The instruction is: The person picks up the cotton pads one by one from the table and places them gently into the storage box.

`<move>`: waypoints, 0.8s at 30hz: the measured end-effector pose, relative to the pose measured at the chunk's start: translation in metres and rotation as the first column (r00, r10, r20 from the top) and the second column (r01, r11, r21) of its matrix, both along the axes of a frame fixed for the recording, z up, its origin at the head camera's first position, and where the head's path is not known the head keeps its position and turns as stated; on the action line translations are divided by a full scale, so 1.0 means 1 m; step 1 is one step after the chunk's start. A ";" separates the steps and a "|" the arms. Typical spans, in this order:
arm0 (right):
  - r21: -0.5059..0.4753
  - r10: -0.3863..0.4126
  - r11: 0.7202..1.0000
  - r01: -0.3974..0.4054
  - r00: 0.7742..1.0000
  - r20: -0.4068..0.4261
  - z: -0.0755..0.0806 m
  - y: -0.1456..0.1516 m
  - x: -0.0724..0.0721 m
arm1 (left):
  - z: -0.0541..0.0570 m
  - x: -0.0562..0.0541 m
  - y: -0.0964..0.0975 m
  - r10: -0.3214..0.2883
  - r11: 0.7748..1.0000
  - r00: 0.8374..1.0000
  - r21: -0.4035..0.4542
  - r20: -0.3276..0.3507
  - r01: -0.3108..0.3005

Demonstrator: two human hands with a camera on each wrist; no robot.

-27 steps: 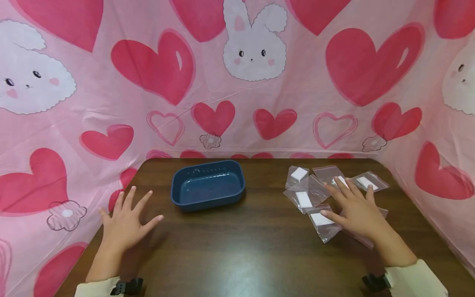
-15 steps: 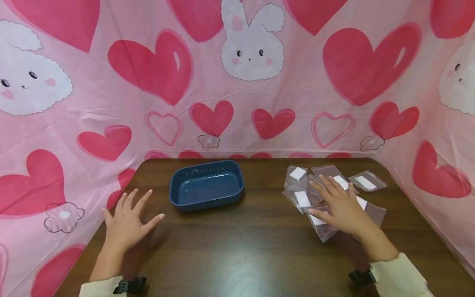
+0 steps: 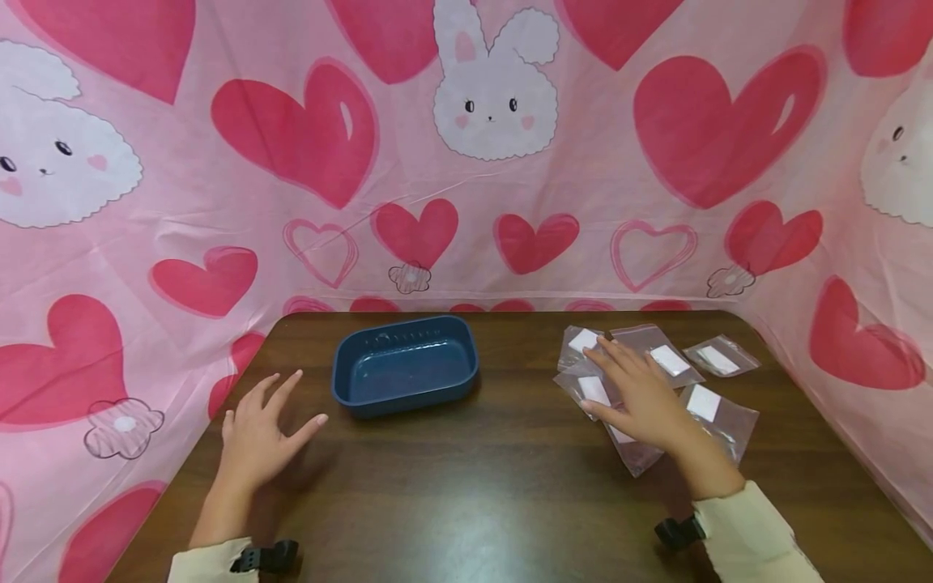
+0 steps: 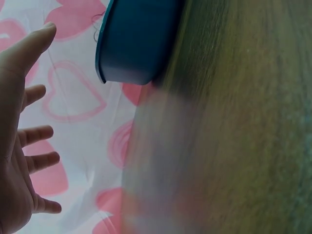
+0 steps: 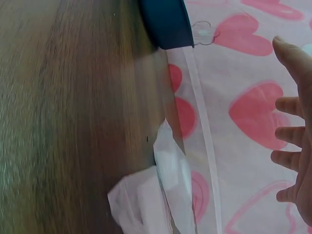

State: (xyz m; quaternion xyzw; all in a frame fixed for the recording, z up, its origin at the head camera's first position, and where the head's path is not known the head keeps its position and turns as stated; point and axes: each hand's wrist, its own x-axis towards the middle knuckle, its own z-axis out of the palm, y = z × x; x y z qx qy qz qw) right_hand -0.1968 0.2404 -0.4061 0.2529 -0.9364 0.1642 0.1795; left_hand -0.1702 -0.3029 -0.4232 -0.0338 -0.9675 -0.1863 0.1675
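Observation:
My right hand (image 3: pixel 641 405) is over the clear zip bags (image 3: pixel 738 425) at the table's right, fingers spread, holding nothing. Each visible bag has a flat white piece (image 3: pixel 703 402) inside. The hand partly hides the left bags in the head view. In the right wrist view the fingers (image 5: pixel 290 135) extend well apart from two bags (image 5: pixel 139 202). On the left side my left hand (image 3: pixel 255 445) hovers with relaxed fingers and nothing in them. Ahead and to its right stands a dark blue rectangular container (image 3: pixel 411 398), also seen in the left wrist view as a blue wall (image 4: pixel 134 46).
The brown wooden table (image 3: pixel 452 494) has rounded far corners. A pink cloth (image 3: pixel 539 182) with hearts and rabbits hangs behind it and along both sides. One bag (image 3: pixel 722 356) lies apart at the far right. Black straps with small devices (image 3: pixel 681 532) are on both wrists.
My right hand has moved left across the bags, uncovering the lower right one and covering more of the left ones. My left hand has shifted slightly right, its fingers drawing closer together.

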 end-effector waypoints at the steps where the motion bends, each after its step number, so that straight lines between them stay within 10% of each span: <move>1: -0.006 0.006 1.000 -0.006 1.000 -0.010 -0.001 -0.001 -0.001 | 0.000 0.000 0.000 -0.002 1.000 1.000 0.012 -0.005 0.002; 24: -0.298 0.048 0.955 0.009 0.982 0.184 -0.006 -0.029 -0.020 | -0.009 -0.009 -0.001 -0.078 0.954 0.997 0.291 -0.005 0.077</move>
